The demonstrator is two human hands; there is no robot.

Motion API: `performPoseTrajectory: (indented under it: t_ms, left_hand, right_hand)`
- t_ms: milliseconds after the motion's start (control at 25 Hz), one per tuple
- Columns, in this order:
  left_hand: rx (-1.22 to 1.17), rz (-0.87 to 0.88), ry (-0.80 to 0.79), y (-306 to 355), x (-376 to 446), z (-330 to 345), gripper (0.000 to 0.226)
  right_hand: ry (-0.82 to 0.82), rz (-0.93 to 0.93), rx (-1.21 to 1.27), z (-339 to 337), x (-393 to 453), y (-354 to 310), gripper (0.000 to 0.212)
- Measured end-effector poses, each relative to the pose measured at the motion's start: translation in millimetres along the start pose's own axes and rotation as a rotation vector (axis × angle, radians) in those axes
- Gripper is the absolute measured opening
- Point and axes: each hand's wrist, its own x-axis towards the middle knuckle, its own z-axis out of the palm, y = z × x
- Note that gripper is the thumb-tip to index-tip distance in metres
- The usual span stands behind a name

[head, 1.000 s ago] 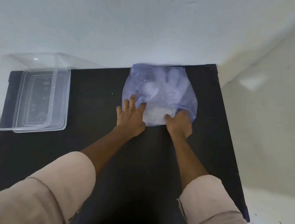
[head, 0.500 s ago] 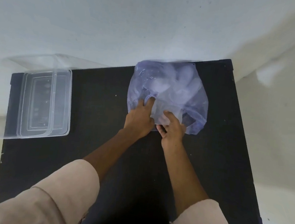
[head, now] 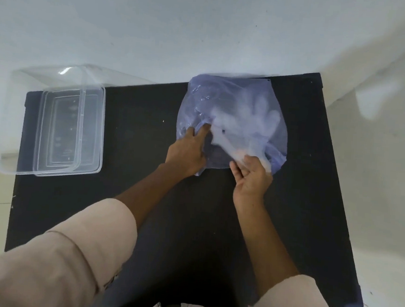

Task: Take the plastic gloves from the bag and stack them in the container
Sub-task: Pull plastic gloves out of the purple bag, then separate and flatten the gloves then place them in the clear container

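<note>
Right hand (head: pixel 251 179) turned palm-up, grip pinching gloves (head: pixel 245 122); left hand (head: pixel 188 149) grip pinching bag (head: pixel 228 94); container (head: pixel 71 131) well left.

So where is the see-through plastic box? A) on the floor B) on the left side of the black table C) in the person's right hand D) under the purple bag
B: the clear rectangular plastic container sits at the left edge of the black table, apart from the translucent purple plastic bag and from both hands.
</note>
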Motion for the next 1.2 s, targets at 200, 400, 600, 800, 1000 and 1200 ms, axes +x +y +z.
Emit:
performPoseTrajectory:
  t_ms: [200,400,600,800,1000,1200]
  left_hand:
    - [0.029,0.013,-0.065,-12,-11,11,0.08]
    - [0.08,0.076,-0.011,-25,-50,13,0.056]
    - [-0.238,0.023,0.383,-80,-147,35,0.037]
    - [-1.056,-0.644,-0.106,-122,-230,75,0.054]
    - [-1.134,-0.634,-0.161,-155,-249,79,0.029]
    - [-0.944,-0.596,-0.085,-189,-256,70,0.012]
  right_hand:
    - [-0.037,-0.023,-0.039,-54,-39,7,0.044]
    - [-0.021,-0.065,-0.12,-86,-85,38,0.039]
    - [0.045,0.01,-0.158,-103,-135,100,0.039]
    - [0.048,0.1,-0.208,-107,-173,163,0.04]
    - [0.012,0.166,-0.334,-113,-196,201,0.035]
    - [-0.15,0.241,-0.961,-123,-215,199,0.04]
